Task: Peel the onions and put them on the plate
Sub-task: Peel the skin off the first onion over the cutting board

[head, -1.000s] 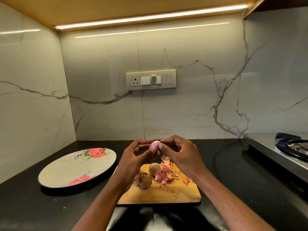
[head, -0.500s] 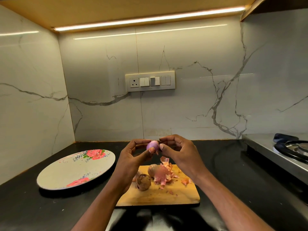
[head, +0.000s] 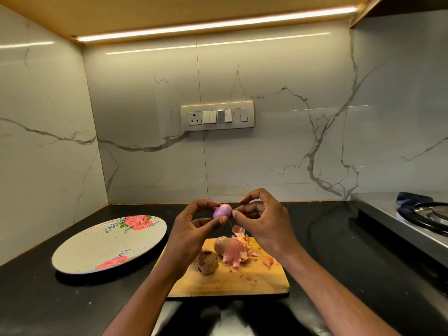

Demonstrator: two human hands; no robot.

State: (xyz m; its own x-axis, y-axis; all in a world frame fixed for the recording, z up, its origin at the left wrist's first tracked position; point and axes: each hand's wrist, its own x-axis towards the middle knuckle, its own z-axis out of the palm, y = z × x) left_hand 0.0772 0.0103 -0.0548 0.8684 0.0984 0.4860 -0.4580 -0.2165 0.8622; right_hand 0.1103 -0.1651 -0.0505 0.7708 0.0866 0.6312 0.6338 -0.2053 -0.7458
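A small purple peeled onion (head: 221,210) is held in the air above the wooden cutting board (head: 230,280). My left hand (head: 194,229) pinches it between thumb and fingers. My right hand (head: 264,221) pinches at the onion's right end with thumb and forefinger, where a thin bit of skin hangs. Two unpeeled onions lie on the board: a dark brown one (head: 207,262) and a paler one (head: 220,244). A heap of pink onion skins (head: 236,253) lies beside them. The flowered plate (head: 109,243) sits bare to the left of the board.
The black counter (head: 339,251) runs to marble walls at the back and left. A steel gas stove (head: 412,221) with a burner stands at the right edge. A switch panel (head: 217,115) is on the back wall.
Both hands with the onion have stayed together above the board. My right fingers have shifted to the onion's lower right end. The view has tilted slightly.
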